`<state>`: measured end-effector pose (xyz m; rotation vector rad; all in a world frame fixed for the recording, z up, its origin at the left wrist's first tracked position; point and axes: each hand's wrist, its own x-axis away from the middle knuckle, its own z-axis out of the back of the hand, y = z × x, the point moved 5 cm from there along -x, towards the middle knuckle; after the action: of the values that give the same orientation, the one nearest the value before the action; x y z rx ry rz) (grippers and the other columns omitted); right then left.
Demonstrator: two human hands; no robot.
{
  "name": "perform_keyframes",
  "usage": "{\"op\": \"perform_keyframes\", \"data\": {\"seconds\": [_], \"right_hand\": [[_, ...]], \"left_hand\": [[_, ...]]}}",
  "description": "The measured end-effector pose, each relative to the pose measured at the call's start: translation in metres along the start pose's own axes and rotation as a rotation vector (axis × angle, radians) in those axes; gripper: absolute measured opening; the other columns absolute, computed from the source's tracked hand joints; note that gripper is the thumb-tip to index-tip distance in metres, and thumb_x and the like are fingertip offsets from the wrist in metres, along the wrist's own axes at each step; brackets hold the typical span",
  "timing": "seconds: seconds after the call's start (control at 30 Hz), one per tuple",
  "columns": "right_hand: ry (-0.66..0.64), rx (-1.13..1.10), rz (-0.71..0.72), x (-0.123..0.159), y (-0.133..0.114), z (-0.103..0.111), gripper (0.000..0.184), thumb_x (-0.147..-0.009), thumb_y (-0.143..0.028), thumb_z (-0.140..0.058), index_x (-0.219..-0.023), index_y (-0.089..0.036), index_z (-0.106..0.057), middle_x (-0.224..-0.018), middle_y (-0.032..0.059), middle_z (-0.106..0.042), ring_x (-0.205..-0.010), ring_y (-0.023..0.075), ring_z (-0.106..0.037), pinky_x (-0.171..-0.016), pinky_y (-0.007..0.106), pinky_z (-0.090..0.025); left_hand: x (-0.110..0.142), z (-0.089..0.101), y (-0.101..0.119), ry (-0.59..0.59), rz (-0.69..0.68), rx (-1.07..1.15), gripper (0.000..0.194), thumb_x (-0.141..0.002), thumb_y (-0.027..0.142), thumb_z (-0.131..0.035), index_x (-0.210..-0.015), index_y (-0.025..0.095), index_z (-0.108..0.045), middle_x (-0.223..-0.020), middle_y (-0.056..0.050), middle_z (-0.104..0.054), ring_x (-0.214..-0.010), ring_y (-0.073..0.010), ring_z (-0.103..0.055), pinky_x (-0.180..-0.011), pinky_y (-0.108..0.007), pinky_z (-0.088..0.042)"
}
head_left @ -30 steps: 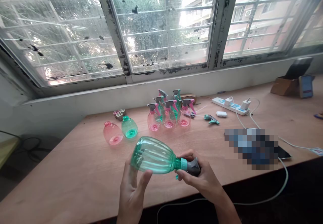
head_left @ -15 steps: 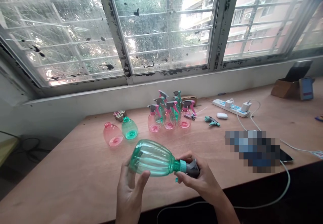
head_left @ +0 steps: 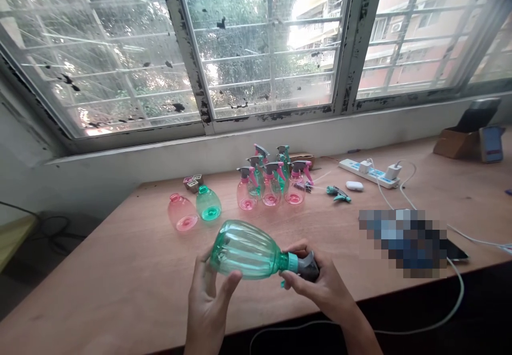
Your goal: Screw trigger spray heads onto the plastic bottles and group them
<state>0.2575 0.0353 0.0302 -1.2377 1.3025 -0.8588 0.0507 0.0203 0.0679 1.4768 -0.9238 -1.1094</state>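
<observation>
My left hand cradles the ribbed body of a green plastic spray bottle, which lies on its side above the wooden table. At the bottle's neck, my right hand is closed round the grey and teal spray head. Both hands hover over the table's near edge.
Several pink and green spray bottles stand in a cluster at the back. A pink bottle and a green bottle without heads sit to the left. A loose spray head, a power strip with cables and a cardboard box lie right.
The bottle and both hands have stayed nearly in place; the bottle has tilted slightly and the view has shifted a little to the left.
</observation>
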Motion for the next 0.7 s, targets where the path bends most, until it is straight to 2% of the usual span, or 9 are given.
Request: {"op": "perform_keyframes", "data": {"seconds": [0.13, 0.3, 0.47, 0.63, 0.7], "right_hand": [[0.017, -0.04, 0.004, 0.001, 0.0, 0.003, 0.029, -0.079, -0.038, -0.079, -0.097, -0.021, -0.062, -0.076, -0.0017, -0.067, -0.062, 0.0168, -0.069, -0.06, 0.03, -0.058], [0.022, 0.001, 0.0, 0.003, -0.002, 0.002, 0.029, -0.079, -0.038, -0.079, -0.097, -0.021, -0.063, -0.076, -0.0005, -0.068, -0.062, 0.0175, -0.069, -0.057, 0.029, -0.056], [0.037, 0.045, 0.017, 0.005, -0.003, 0.0, 0.029, -0.079, -0.037, -0.079, -0.096, -0.021, -0.063, -0.073, -0.0007, -0.069, -0.061, 0.0168, -0.067, -0.055, 0.027, -0.055], [0.063, -0.06, 0.017, 0.006, -0.001, 0.003, 0.033, -0.077, -0.04, -0.081, -0.097, -0.02, -0.064, -0.074, -0.0008, -0.069, -0.059, 0.0166, -0.068, -0.058, 0.03, -0.058], [0.071, -0.084, 0.015, 0.007, -0.002, 0.005, 0.035, -0.075, -0.043, -0.082, -0.096, -0.02, -0.064, -0.074, -0.0007, -0.068, -0.058, 0.0169, -0.068, -0.058, 0.032, -0.06]], "left_hand": [[0.004, 0.0, 0.001, -0.07, -0.007, 0.012, 0.064, -0.076, 0.042, -0.078, -0.134, 0.032, -0.054, -0.149, -0.004, -0.054, -0.144, -0.0293, -0.04, -0.119, -0.041, -0.032], [0.007, 0.003, -0.002, -0.114, 0.02, -0.021, 0.071, -0.072, 0.046, -0.08, -0.134, 0.028, -0.051, -0.141, -0.007, -0.06, -0.143, -0.0309, -0.042, -0.119, -0.041, -0.031], [0.004, -0.003, 0.0, -0.038, 0.006, 0.005, 0.064, -0.075, 0.05, -0.077, -0.129, 0.025, -0.053, -0.13, -0.01, -0.066, -0.132, -0.0326, -0.053, -0.112, -0.044, -0.039], [0.012, -0.005, 0.006, -0.051, -0.047, 0.026, 0.065, -0.074, 0.044, -0.079, -0.134, 0.031, -0.055, -0.147, -0.005, -0.056, -0.144, -0.0306, -0.041, -0.118, -0.04, -0.034], [0.016, -0.004, 0.004, -0.075, -0.021, 0.003, 0.066, -0.074, 0.045, -0.078, -0.135, 0.034, -0.054, -0.145, -0.003, -0.059, -0.144, -0.0298, -0.041, -0.119, -0.04, -0.032]]}}
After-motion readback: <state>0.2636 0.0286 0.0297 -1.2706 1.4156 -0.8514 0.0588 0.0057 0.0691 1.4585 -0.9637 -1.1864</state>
